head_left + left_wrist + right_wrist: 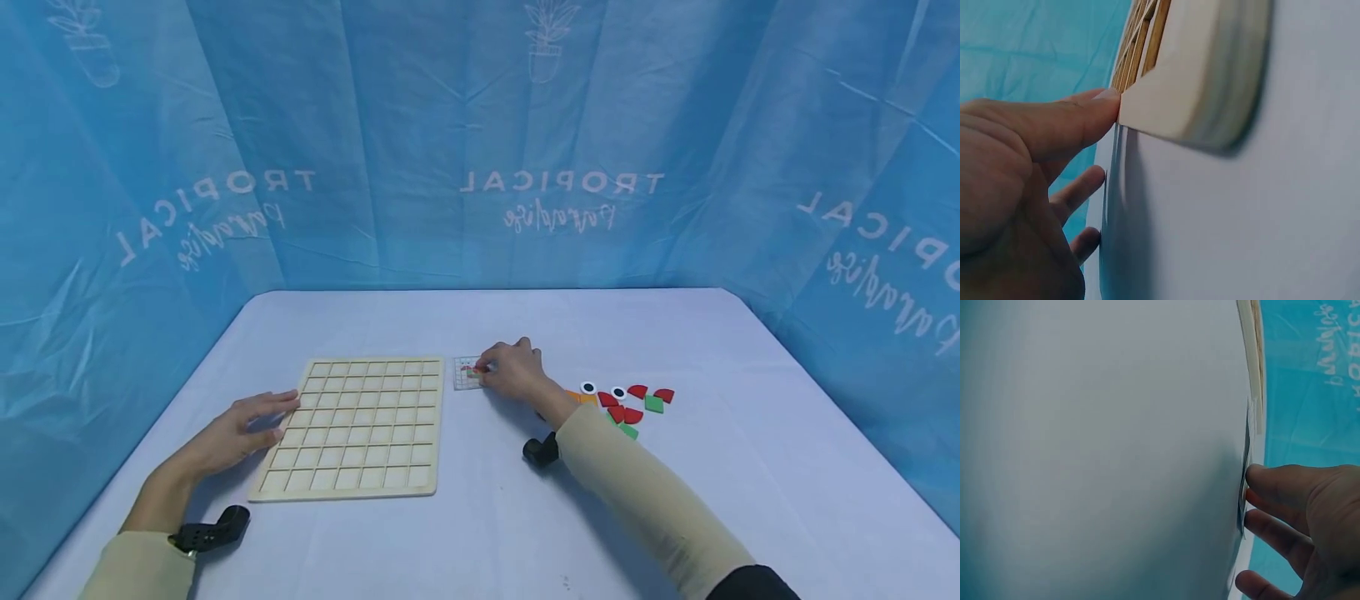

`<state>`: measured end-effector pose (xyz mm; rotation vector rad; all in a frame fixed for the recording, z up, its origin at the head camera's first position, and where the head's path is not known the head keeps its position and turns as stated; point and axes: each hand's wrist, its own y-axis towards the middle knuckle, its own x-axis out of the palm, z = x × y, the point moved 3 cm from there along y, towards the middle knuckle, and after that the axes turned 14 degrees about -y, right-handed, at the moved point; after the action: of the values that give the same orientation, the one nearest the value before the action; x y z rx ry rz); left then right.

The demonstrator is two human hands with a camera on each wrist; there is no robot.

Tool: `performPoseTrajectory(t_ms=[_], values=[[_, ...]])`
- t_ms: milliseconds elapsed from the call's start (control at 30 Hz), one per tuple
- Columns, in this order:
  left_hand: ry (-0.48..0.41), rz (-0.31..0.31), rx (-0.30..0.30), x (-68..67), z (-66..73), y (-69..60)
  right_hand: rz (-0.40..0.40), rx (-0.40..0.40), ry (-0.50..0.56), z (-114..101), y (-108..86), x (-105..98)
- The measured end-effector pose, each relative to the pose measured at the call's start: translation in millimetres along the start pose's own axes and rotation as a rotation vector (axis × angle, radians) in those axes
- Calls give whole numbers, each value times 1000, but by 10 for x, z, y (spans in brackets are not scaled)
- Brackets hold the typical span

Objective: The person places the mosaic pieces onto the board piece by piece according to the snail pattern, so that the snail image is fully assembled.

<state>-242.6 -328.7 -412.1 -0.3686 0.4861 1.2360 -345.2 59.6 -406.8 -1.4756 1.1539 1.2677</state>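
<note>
A pale wooden grid board (348,429) with rows of square cells lies flat at left of centre. My left hand (243,433) rests at its left edge, thumb and fingers fairly straight; in the left wrist view the thumb (1079,122) touches the board's rim. Beside the board's upper right corner is a small gridded picture card (462,375) with a red, orange and green figure. My right hand (517,371) holds this card by its right part and covers some of it. In the right wrist view the card (1244,481) appears edge-on at the curled fingertips.
Right of the right forearm lie loose pieces: several red quarter-rounds (633,415), green squares (654,404), orange pieces (587,399) and two white eye discs (618,392). The forearm hides some. A white cloth covers the table (480,533); blue curtains (420,125) surround it.
</note>
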Motion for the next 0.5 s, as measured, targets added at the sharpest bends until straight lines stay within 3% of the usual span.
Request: performPoseTrajectory(t_ms=[133,500], values=[[31,21,-27,123,72,15,2,10,-8,116,-20,-33],[115,83,5,535,352,80,-14,83,4,497,-88,-81]])
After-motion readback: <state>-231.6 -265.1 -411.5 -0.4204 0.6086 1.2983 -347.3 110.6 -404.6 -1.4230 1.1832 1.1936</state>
